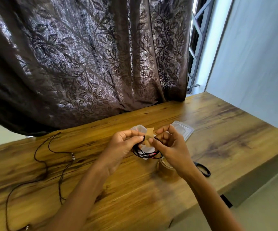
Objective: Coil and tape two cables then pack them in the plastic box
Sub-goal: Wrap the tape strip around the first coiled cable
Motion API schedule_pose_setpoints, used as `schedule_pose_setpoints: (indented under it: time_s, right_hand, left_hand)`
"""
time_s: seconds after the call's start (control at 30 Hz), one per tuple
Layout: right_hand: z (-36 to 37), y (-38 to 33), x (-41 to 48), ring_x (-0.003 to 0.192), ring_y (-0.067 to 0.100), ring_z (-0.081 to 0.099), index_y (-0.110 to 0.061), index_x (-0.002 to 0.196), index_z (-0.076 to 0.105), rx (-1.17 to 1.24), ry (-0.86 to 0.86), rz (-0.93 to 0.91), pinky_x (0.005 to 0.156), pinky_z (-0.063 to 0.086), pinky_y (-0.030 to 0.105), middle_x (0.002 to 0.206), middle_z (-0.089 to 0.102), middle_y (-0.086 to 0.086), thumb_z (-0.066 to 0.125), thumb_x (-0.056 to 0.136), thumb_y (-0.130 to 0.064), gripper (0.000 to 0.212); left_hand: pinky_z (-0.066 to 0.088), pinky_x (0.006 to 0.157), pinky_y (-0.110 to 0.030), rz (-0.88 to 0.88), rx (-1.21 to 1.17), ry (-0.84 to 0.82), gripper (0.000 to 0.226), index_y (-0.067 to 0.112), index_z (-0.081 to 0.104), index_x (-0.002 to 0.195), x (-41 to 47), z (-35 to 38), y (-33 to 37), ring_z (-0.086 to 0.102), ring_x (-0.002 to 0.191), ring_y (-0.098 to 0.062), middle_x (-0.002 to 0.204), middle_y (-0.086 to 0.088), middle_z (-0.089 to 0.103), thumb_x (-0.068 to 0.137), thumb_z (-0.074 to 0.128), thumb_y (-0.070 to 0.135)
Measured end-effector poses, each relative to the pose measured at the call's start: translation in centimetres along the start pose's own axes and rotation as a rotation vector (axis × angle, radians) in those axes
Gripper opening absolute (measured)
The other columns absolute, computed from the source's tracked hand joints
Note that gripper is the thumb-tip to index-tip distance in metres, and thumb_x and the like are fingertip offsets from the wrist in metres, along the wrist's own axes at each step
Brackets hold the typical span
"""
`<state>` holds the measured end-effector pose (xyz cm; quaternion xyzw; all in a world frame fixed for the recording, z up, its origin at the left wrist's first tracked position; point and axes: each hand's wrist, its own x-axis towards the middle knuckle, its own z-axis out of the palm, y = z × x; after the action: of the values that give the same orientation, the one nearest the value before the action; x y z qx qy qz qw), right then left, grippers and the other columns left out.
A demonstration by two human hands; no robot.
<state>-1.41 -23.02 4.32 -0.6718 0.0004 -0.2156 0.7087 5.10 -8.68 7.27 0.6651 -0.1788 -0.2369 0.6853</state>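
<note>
Head view, looking down over a wood-grain surface (pixel 135 194). Both hands raised above it, near its middle. Left hand (pixel 123 147): thumb and fingers pinched together, grip closed on the coiled cable (pixel 145 154), a small bundle of dark loops with a trace of red, hanging between the two hands. Right hand (pixel 171 147): thumb and forefinger pressed onto a short strip of tan tape (pixel 148 136), which stands up over the top of the coil and wraps down against it; grip clamped on the tape and the coil together. Directly behind and below the hands, the clear plastic box (pixel 139 128) sits on the surface, mostly hidden by the fingers; its clear lid (pixel 183 130) lies just beside it to the right. A roll of brown tape (pixel 165 169) rests under the right wrist, partly blurred. Black scissors handles (pixel 204 169) show just right of the right forearm. Second cable (pixel 41 159), dark and uncoiled, sprawls loose across the left part of the surface, well apart from the hands, with a small metallic piece along it. A dark leaf-patterned curtain (pixel 88 60) hangs behind the far edge; a window frame (pixel 196 44) is at upper right.
</note>
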Motion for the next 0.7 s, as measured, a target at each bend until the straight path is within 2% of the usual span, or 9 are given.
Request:
schedule_pose_setpoints:
  time_s: [0.1, 0.2, 0.33, 0.43, 0.53, 0.63, 0.7]
  right_hand:
    - [0.1, 0.2, 0.0, 0.071, 0.030, 0.056, -0.003, 0.094, 0.051, -0.068, 0.037, -0.032, 0.066, 0.047, 0.041, 0.080, 0.057, 0.034, 0.073, 0.074, -0.013, 0.032]
    - [0.0, 0.6, 0.1, 0.071, 0.034, 0.056, -0.011, 0.092, 0.055, -0.153, 0.074, -0.048, 0.068, 0.049, 0.048, 0.081, 0.059, 0.028, 0.076, 0.073, -0.017, 0.029]
    - [-0.1, 0.8, 0.1, 0.075, 0.037, 0.061, -0.015, 0.090, 0.055, -0.248, 0.102, -0.057, 0.070, 0.053, 0.056, 0.079, 0.063, 0.017, 0.076, 0.073, -0.019, 0.027]
    - [0.1, 0.5, 0.1, 0.076, 0.032, 0.063, -0.016, 0.089, 0.055, -0.308, 0.113, -0.045, 0.069, 0.053, 0.055, 0.079, 0.064, 0.012, 0.076, 0.073, -0.020, 0.027]
    - [0.4, 0.3, 0.0, 0.074, 0.027, 0.063, -0.022, 0.087, 0.055, -0.344, 0.130, -0.033, 0.068, 0.055, 0.050, 0.077, 0.063, 0.007, 0.076, 0.072, -0.021, 0.026]
    - [0.4, 0.3, -0.1, 0.068, 0.026, 0.061, -0.021, 0.088, 0.055, -0.365, 0.120, -0.021, 0.065, 0.054, 0.051, 0.069, 0.060, 0.003, 0.076, 0.073, -0.021, 0.026]
    - [0.3, 0.4, -0.1, 0.064, 0.027, 0.059, -0.020, 0.091, 0.055, -0.376, 0.106, -0.017, 0.062, 0.052, 0.050, 0.066, 0.060, 0.002, 0.076, 0.073, -0.021, 0.027]
  left_hand:
    - [0.046, 0.072, -0.022, 0.009, 0.087, 0.005, 0.003, 0.013, 0.065, 0.085, -0.1, 0.1, 0.0, 0.058, 0.067, -0.005, 0.074, -0.001, 0.065, 0.084, 0.063, 0.012]
    - [0.045, 0.059, -0.011, 0.048, 0.167, 0.041, 0.012, 0.014, 0.062, 0.083, -0.1, 0.4, -0.2, 0.058, 0.060, 0.001, 0.071, 0.001, 0.064, 0.077, 0.071, 0.010]
    - [0.045, 0.056, -0.008, 0.123, 0.242, 0.087, 0.020, 0.017, 0.059, 0.079, 0.1, 0.5, -0.3, 0.058, 0.059, 0.004, 0.072, 0.001, 0.063, 0.074, 0.073, 0.004]
    - [0.042, 0.053, -0.007, 0.192, 0.358, 0.134, 0.019, 0.018, 0.059, 0.076, 0.1, 0.6, -0.3, 0.054, 0.056, 0.009, 0.070, 0.005, 0.060, 0.075, 0.074, 0.007]
    - [0.041, 0.055, -0.013, 0.228, 0.448, 0.175, 0.016, 0.019, 0.058, 0.076, 0.1, 0.8, -0.5, 0.052, 0.058, 0.005, 0.069, 0.005, 0.059, 0.076, 0.073, 0.012]
    - [0.042, 0.060, -0.022, 0.192, 0.457, 0.149, 0.013, 0.019, 0.058, 0.077, 0.3, 0.8, -0.9, 0.053, 0.066, -0.007, 0.072, 0.000, 0.060, 0.080, 0.070, 0.014]
    - [0.041, 0.057, -0.017, 0.129, 0.393, 0.103, 0.012, 0.018, 0.057, 0.079, 0.3, 0.7, -1.0, 0.053, 0.067, -0.009, 0.073, 0.000, 0.059, 0.081, 0.068, 0.012]
